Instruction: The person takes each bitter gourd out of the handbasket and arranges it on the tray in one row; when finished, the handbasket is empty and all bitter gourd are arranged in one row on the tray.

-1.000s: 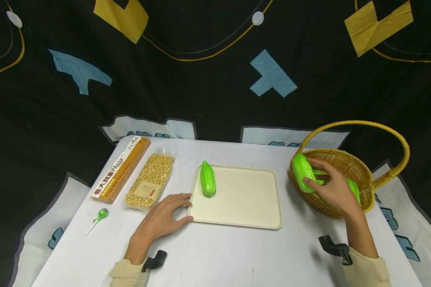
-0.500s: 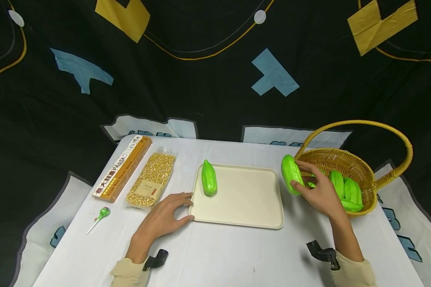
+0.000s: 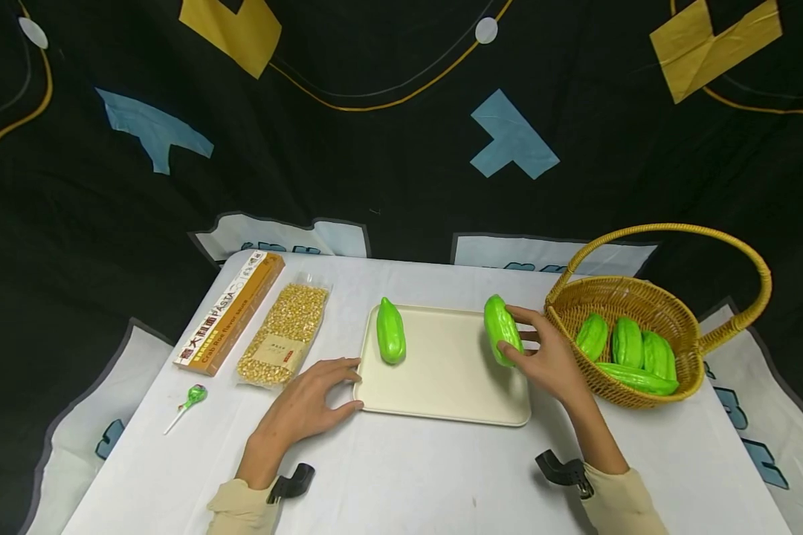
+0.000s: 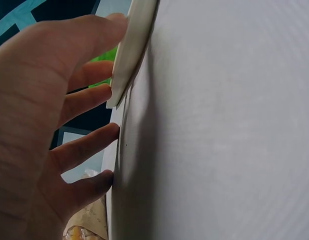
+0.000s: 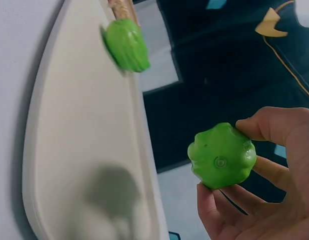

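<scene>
My right hand [image 3: 542, 357] grips a ridged green toy gourd [image 3: 501, 331] between thumb and fingers, above the right part of the cream tray [image 3: 448, 371]. The right wrist view shows the lobed end of this held gourd [image 5: 222, 156], with its shadow falling on the tray. Another green gourd [image 3: 391, 331] lies at the tray's left end. My left hand [image 3: 308, 401] rests at the tray's left edge, fingers spread. In the left wrist view its thumb and some fingertips touch the tray rim [image 4: 134, 45], while other fingertips lie lower, by the tablecloth.
A wicker basket [image 3: 692, 375] with a tall handle stands at the right, holding several green gourds [image 3: 627, 343]. On the left lie a pasta box [image 3: 230, 312], a bag of corn kernels [image 3: 286, 331] and a lollipop [image 3: 190, 401]. A dark patterned cloth hangs behind the table.
My right hand has lifted the gourd out of the basket and carried it left, over the tray. The left hand has stayed at the tray's edge.
</scene>
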Demonstrator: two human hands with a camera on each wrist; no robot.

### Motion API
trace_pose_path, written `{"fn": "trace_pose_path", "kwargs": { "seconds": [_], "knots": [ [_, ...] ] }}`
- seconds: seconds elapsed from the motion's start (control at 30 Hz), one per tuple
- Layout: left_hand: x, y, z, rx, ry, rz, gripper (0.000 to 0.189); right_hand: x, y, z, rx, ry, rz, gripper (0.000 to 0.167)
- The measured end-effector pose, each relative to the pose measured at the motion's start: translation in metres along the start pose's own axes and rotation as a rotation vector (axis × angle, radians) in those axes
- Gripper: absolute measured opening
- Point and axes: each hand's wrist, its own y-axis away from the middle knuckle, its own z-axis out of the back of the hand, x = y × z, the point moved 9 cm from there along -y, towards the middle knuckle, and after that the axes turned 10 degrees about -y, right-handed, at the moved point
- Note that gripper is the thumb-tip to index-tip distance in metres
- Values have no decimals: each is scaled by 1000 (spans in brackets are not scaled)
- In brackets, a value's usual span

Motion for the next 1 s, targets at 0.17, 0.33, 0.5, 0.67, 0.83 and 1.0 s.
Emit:
{"fn": "trace_pose_path", "kwargs": {
  "seconds": [0.17,0.33,0.5,0.67,0.83,1.0],
  "knots": [
    [-2,0,1,-10,-19,-12,39,-4,-8,-22,10,-2,-14,67],
    [-3,0,2,-12,-24,-14,39,-6,-14,-48,38,-19,-21,67],
    [-2,0,1,-10,-28,-12,39,-4,-18,-70,63,-31,-17,67],
    [-1,1,1,-8,-26,-7,38,-4,-26,-90,88,-41,-12,67],
    [-1,2,1,-9,-18,-4,37,-4,-31,-107,100,-39,-15,65],
    [-1,2,1,-6,-13,2,37,-4,-35,-122,104,-36,-9,64]
  ]
}}
